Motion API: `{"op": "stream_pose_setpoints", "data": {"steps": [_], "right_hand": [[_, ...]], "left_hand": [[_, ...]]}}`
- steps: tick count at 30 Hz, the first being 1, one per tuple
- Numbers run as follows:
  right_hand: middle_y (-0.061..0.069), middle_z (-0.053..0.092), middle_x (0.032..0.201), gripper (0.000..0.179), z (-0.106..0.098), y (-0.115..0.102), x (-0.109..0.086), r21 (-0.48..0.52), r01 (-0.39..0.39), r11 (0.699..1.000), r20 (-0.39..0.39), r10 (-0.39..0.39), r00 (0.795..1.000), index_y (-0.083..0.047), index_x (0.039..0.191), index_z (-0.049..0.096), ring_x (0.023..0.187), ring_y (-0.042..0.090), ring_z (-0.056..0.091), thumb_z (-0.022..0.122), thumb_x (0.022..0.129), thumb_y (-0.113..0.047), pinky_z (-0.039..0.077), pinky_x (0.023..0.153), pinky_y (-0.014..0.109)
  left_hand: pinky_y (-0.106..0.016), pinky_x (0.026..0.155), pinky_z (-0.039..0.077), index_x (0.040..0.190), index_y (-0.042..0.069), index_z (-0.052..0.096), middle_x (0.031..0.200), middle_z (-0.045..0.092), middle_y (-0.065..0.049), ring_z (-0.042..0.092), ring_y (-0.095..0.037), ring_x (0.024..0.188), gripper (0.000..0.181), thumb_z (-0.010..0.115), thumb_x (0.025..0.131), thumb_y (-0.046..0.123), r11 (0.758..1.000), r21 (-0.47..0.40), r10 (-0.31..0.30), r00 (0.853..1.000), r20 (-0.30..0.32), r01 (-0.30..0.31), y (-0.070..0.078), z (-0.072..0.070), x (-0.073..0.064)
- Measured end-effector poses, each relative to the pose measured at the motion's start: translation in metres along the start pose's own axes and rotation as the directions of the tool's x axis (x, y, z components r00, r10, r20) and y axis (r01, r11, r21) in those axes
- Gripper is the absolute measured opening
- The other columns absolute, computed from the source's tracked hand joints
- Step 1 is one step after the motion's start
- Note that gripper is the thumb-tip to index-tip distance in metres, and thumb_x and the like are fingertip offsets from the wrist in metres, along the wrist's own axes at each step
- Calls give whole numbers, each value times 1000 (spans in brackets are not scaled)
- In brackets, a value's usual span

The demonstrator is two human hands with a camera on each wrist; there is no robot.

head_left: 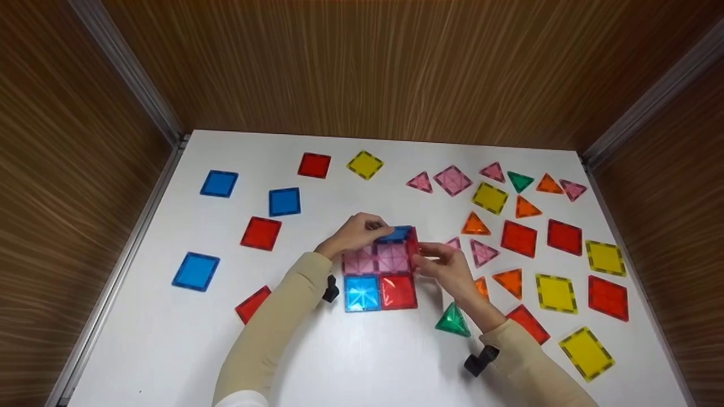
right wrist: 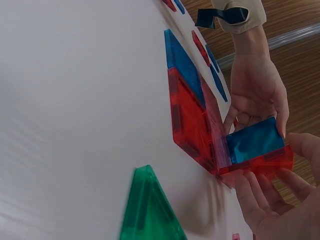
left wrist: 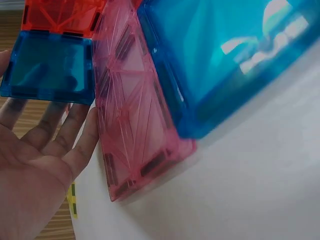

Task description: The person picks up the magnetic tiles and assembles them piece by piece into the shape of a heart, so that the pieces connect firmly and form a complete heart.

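Note:
Magnetic square tiles lie joined flat on the table: pink tiles point(head_left: 393, 259) behind, a blue tile point(head_left: 362, 293) and a red tile point(head_left: 399, 291) in front. My left hand point(head_left: 360, 230) pinches a blue square tile point(left wrist: 50, 67) standing at the back of the right pink one, its thumb in front and fingers behind. At the right side, my right hand point(head_left: 445, 267) holds an upright red square tile point(right wrist: 267, 162) between thumb and fingers. In the right wrist view, the standing blue and red tiles meet at a corner. A green triangle tile point(head_left: 453, 321) lies close to the right forearm.
Loose blue tiles point(head_left: 196, 271) and red tiles point(head_left: 261, 233) lie at the left. On the right are several yellow squares point(head_left: 556, 293), red squares point(head_left: 518, 238), and orange triangles point(head_left: 475, 224). Wood-grain panels point(head_left: 362, 73) enclose the white table point(head_left: 141, 345) at the back and sides.

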State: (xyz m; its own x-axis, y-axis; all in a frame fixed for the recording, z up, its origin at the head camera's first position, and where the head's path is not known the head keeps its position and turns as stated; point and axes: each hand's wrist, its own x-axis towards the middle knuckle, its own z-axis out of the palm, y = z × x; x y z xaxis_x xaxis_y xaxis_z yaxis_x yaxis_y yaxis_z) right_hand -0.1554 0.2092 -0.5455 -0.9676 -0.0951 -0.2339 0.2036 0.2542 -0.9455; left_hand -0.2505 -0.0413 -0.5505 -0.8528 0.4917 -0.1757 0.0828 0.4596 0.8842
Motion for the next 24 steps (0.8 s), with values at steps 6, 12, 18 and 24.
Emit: {"op": "stream_pose_setpoints", "data": {"steps": [6,12,18,24], "right_hand": [[17,71,129,42,1,-5,12,10,55,998,8,-55,998,-4,133,70,109,35,72,76,99,-28,64,90,30],[8,75,120,35,8,-10,27,-10,58,998,14,-58,998,-9,126,76,107,35,72,77,98,-31,63,88,27],[7,75,117,31,16,-14,41,10,83,997,46,-83,995,-6,125,76,107,35,70,75,100,-25,61,86,21],[6,74,118,27,21,-15,40,9,52,999,12,-52,999,-9,123,77,106,29,68,73,101,-25,61,86,20]], "left_hand": [[-36,96,57,122,15,76,123,75,-6,65,-22,111,39,63,104,47,1000,-6,-28,999,-29,28,-8,-7,-19],[-33,95,59,130,16,70,127,71,-6,64,-22,112,39,61,106,45,996,-43,-84,995,-61,82,-15,-10,-43],[-35,92,60,127,12,69,123,73,-10,68,-23,111,40,60,106,44,997,-40,-77,988,-135,72,-18,-8,-62],[-39,102,60,134,14,66,129,71,-10,68,-24,117,46,62,104,49,994,-37,-109,985,-133,105,-16,-11,-65]]}}
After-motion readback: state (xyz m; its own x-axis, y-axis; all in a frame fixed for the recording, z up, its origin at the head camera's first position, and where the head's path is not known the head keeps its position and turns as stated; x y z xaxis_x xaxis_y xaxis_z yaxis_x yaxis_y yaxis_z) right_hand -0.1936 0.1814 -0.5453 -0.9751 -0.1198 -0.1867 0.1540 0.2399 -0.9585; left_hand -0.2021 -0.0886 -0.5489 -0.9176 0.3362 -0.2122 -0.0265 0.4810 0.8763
